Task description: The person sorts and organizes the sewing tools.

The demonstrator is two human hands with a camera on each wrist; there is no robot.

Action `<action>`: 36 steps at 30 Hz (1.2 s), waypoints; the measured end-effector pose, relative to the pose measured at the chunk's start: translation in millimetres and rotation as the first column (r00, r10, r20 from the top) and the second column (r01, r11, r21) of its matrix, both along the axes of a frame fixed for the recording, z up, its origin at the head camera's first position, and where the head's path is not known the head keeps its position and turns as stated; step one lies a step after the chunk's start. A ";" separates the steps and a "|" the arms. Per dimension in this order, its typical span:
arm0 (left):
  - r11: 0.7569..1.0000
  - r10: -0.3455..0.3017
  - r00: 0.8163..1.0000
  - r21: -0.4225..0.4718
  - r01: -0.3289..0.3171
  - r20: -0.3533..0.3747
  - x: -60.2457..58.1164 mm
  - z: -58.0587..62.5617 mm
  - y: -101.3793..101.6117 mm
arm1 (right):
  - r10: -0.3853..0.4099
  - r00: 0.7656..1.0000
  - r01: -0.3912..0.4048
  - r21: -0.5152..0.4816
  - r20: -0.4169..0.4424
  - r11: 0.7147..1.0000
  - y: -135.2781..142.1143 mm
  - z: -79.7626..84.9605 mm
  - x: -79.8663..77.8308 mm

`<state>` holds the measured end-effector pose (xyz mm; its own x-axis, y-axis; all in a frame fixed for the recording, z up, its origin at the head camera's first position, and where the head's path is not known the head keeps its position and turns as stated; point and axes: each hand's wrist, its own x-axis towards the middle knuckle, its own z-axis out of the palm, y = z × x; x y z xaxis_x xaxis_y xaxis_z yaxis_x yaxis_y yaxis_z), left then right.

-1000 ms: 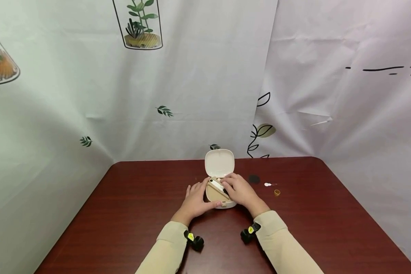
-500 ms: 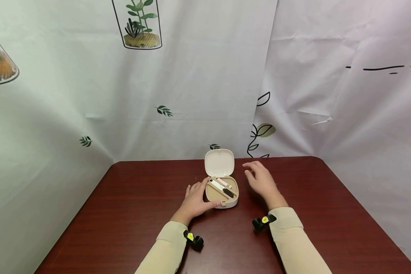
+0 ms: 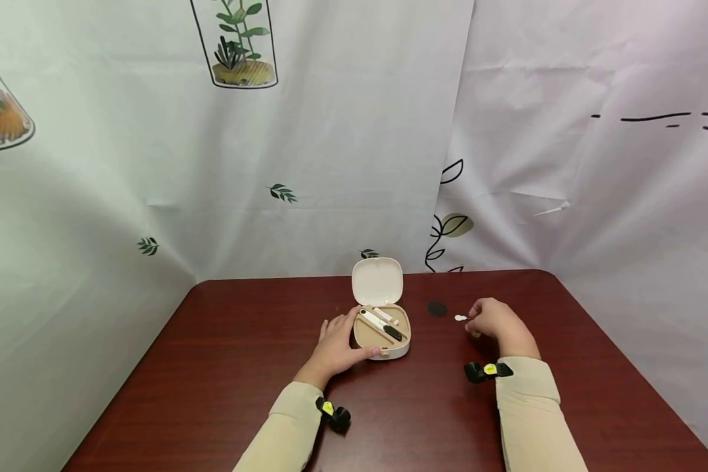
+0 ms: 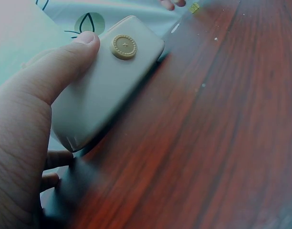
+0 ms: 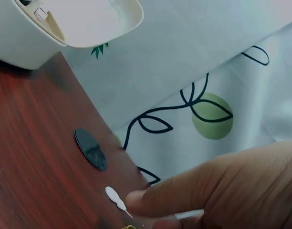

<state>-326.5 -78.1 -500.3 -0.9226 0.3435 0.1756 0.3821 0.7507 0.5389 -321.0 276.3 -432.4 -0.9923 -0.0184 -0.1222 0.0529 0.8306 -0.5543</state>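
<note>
A small cream case [image 3: 396,353] with its lid [image 3: 377,280] raised stands on the table. My left hand [image 3: 336,344] holds it at the left side, thumb [image 4: 69,59] on the front next to a tan button-shaped clasp [image 4: 124,46]. Inside lie a white tool with a black end [image 3: 393,333] and a short pale stick [image 3: 383,315]. To the right, my right hand [image 3: 498,322] reaches down at a white needle threader [image 5: 115,196]; its thumb tip overlaps the wire end, and a gap shows below the thumb. A gold thimble [image 3: 476,334] sits partly hidden under that hand.
A flat black disc [image 3: 436,309] lies on the red-brown table [image 3: 212,367] between the case and the threader. A printed white curtain [image 3: 330,131] hangs behind the table's far edge.
My right hand has left the case and swung right, down to the needle threader and thimble. The white tool stays in the case. My left hand keeps its place.
</note>
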 end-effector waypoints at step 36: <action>1.000 0.007 1.000 -0.005 -0.007 0.000 -1.1 -3.2 -0.5 | 0.243 0.934 -0.227 0.089 -0.262 0.970 -81.7 3.6 -10.7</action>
<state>-327.6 -78.6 -503.4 -0.9248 0.3383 0.1740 0.3772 0.7558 0.5353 -331.8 194.6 -428.8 -0.9564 -0.2557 0.1414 -0.2922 0.8313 -0.4728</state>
